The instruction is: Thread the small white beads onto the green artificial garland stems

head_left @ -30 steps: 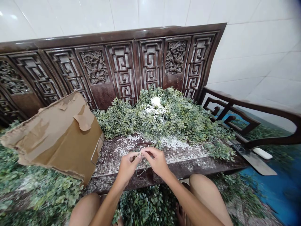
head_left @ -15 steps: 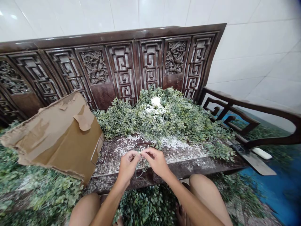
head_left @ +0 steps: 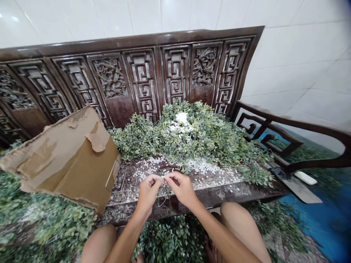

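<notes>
Over the front of the bench seat, my left hand (head_left: 148, 190) and my right hand (head_left: 181, 187) meet fingertip to fingertip. Both are closed in a pinch on a thin green leafy sprig (head_left: 163, 195), whose stem dangles below the fingers. A tiny whitish bit shows between the fingertips, too small to make out fully. Many small white discs (head_left: 203, 166) lie scattered on the seat just beyond my hands. Behind them rises a heap of green leafy sprigs (head_left: 219, 135), with a pile of white discs (head_left: 181, 118) on top.
A torn cardboard box (head_left: 79, 164) stands at left, a bent wire (head_left: 111, 175) by its edge. The carved wooden bench back (head_left: 117, 109) runs behind. At right are an armrest (head_left: 315, 126), a flat grey blade-like piece (head_left: 304, 191) and a white oblong object (head_left: 305, 178). More greenery (head_left: 175, 237) lies below.
Both hands stay nearly in place, still pinching. The sprig hanging beneath the fingers has shifted slightly.
</notes>
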Action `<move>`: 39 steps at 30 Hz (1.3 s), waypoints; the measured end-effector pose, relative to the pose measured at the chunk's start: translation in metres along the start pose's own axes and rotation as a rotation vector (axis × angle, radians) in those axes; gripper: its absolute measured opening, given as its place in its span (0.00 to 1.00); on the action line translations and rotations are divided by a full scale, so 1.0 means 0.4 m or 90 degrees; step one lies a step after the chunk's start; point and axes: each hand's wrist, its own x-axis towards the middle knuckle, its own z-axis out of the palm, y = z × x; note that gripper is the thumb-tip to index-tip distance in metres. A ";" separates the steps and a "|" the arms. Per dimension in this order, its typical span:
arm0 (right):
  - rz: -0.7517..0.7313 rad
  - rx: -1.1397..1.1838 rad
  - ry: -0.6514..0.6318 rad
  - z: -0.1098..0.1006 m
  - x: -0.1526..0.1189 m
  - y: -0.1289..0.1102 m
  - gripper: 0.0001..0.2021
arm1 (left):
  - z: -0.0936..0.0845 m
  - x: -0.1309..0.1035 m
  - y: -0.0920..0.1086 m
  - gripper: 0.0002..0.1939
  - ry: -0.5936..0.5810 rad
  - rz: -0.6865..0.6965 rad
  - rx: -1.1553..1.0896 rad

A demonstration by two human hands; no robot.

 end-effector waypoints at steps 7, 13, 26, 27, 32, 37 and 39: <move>0.042 0.044 0.025 0.004 -0.004 0.009 0.07 | -0.003 -0.001 0.009 0.08 -0.028 -0.022 -0.043; 0.041 0.028 0.022 0.003 -0.002 0.019 0.07 | -0.004 -0.002 0.011 0.10 -0.012 -0.035 -0.014; -0.071 -0.109 -0.032 -0.010 -0.008 -0.005 0.07 | -0.004 0.003 -0.003 0.05 0.034 -0.017 -0.020; -0.073 -0.113 -0.032 -0.012 -0.007 -0.006 0.07 | -0.005 0.004 -0.003 0.07 0.038 -0.022 -0.030; -0.088 -0.136 -0.030 -0.019 -0.005 -0.009 0.06 | -0.008 0.007 0.003 0.12 0.018 -0.039 -0.074; -0.095 -0.128 -0.021 -0.021 -0.005 -0.009 0.06 | -0.005 0.006 0.010 0.15 0.035 -0.045 -0.113; -0.096 -0.127 -0.015 -0.021 -0.005 -0.008 0.06 | -0.002 0.006 0.012 0.15 0.035 -0.036 -0.115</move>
